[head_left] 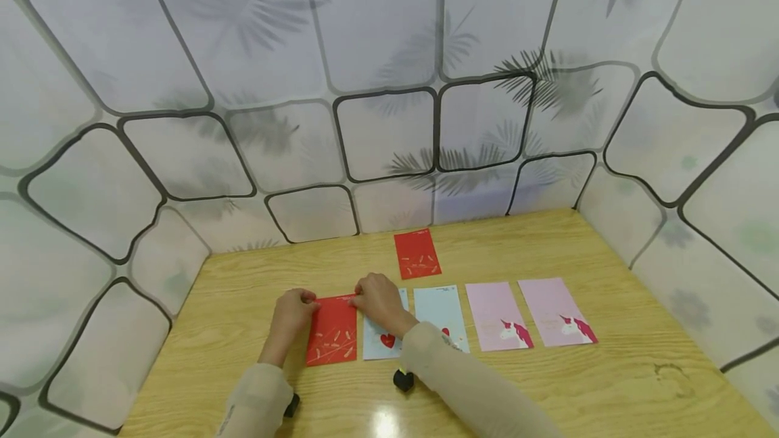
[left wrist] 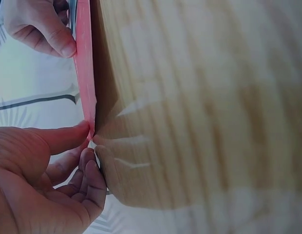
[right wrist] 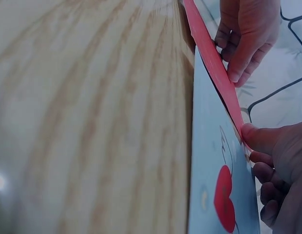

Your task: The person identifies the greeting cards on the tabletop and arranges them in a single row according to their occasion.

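A red card [head_left: 332, 333] with a pale sprig print lies at the left end of a row on the table. My left hand [head_left: 291, 313] pinches its upper left corner between thumb and fingers. At the upper right corner my right hand [head_left: 379, 299] pinches the same card, thumb on the near face. In the left wrist view the red card [left wrist: 85, 73] is seen nearly edge-on. Right beside it is a light blue card with a red heart [head_left: 377, 347], partly covered by my right hand and wrist. The right wrist view shows this blue card [right wrist: 209, 146] close up.
Further right lie a second light blue card [head_left: 435, 306] and two pink unicorn cards [head_left: 489, 306]. Another red card [head_left: 417, 255] lies behind the row, near the patterned back wall [head_left: 389, 134]. A small black object [head_left: 403, 380] shows beside my right sleeve. The table [head_left: 608, 384] is wood-grained.
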`<state>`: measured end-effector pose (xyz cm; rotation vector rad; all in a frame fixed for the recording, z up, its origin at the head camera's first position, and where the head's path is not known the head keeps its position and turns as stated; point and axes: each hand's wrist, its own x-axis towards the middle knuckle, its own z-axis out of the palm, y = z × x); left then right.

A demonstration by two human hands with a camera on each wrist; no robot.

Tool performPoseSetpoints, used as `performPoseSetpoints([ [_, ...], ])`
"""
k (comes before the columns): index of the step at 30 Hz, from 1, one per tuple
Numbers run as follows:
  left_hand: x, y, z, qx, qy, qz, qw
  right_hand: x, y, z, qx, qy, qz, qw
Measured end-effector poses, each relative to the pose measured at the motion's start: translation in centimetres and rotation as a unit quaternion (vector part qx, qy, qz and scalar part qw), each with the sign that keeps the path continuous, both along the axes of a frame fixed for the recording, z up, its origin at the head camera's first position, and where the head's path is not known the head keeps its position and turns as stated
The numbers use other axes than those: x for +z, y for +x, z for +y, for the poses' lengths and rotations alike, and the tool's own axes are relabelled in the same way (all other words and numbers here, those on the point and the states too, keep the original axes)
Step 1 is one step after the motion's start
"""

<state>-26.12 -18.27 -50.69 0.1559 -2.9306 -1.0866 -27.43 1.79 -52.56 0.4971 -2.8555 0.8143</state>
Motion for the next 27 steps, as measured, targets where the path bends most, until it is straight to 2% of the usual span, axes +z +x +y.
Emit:
performPoseSetpoints([
  [5, 0.1, 0.2, 0.0, 0.001, 0.002, -0.003, 1.0000, 0.2, 0.1, 0.1, 0.002, 0.001, 0.014, 1.000],
  [12, 0.3, 0.5, -0.3, 0.001, 0.003, 0.009, 1.0000, 0.4, -0.1, 0.6, 0.010, -0.032, 0.044, 0.998],
  [17, 0.9, 0.6, -0.7, 0.004, 0.007, 0.013, 0.9999, 1.2, -0.1, 1.4, 0.006, -0.054, 0.022, 0.998],
  [27, 3.1, 0.1, -0.1, -0.029, 0.028, 0.051, 0.9979, 2.4, -0.7, 4.7, -0.013, -0.092, 0.000, 0.996],
])
